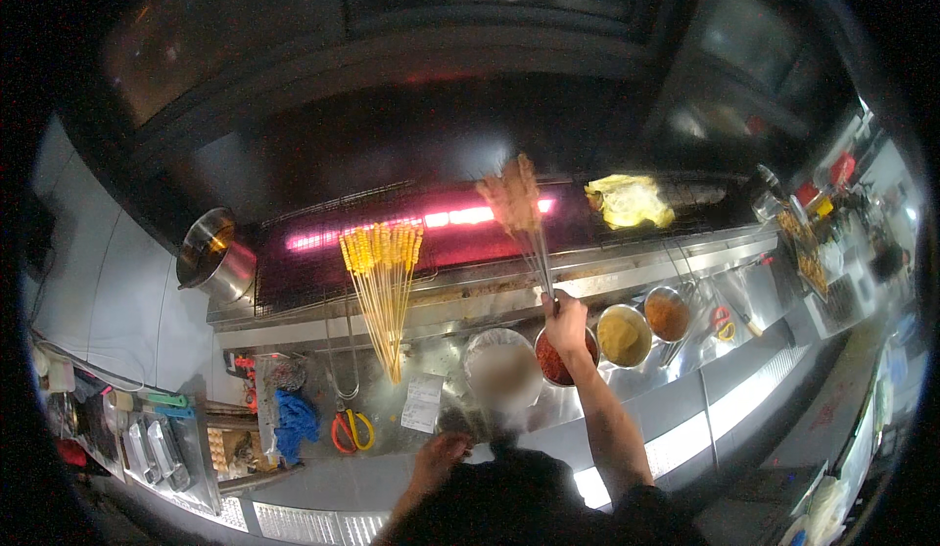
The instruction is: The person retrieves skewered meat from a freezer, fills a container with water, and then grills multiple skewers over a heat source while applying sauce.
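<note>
My right hand [565, 318] is closed around the lower ends of a fanned bunch of metal skewers [515, 201]. Their food-covered tips are over the glowing grill [470, 245]. My left hand [445, 450] is low, near the counter's front edge, its fingers bent; whether it holds anything cannot be told. Yellow food on wooden skewers [382, 252] rests on the grill's left part, sticks pointing towards me. A yellowish, leafy-looking food [631, 201] lies on the grill's right part. Below my right hand is a bowl of red seasoning [551, 359], partly hidden by my wrist.
Bowls of yellow powder [623, 336] and orange-brown powder [667, 314] stand right of the red one. Red-and-yellow-handled tongs [352, 428], a printed paper slip [421, 403] and a blue cloth or bag [295, 425] lie left. A metal pot [218, 256] stands beside the grill's left end.
</note>
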`<state>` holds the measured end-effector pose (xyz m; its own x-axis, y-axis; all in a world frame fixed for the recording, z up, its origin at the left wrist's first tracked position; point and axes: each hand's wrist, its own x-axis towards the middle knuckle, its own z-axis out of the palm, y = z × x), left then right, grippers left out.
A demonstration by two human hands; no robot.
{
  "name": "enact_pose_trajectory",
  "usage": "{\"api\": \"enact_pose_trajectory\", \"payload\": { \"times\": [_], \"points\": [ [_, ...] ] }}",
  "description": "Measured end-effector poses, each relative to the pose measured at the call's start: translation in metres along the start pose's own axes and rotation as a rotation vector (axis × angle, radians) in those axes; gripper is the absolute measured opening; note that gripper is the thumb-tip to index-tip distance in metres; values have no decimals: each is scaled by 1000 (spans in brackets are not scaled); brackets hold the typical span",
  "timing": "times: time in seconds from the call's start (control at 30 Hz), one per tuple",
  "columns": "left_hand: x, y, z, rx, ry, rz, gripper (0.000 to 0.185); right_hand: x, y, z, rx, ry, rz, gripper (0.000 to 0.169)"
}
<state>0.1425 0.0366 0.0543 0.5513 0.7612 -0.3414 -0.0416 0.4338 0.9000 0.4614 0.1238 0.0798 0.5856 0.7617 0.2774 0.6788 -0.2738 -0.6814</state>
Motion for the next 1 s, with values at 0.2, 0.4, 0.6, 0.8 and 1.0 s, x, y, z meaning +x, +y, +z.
{"api": "enact_pose_trajectory", "payload": {
  "times": [0.2,0.4,0.6,0.8,1.0],
  "points": [
    [122,-28,94,-556,246,12,37,-19,4,32,1089,-499,727,51],
    [198,-7,111,-888,378,-99,30,-39,-20,42,1009,-426,650,56],
    [209,36,130,-452,420,65,20,-41,-13,35,736,-32,253,34],
    [218,35,140,-235,463,187,17,-37,-4,23,348,-98,236,29],
    [221,31,141,-99,553,253,16,-34,15,38,633,-61,325,32]
  ]
}}
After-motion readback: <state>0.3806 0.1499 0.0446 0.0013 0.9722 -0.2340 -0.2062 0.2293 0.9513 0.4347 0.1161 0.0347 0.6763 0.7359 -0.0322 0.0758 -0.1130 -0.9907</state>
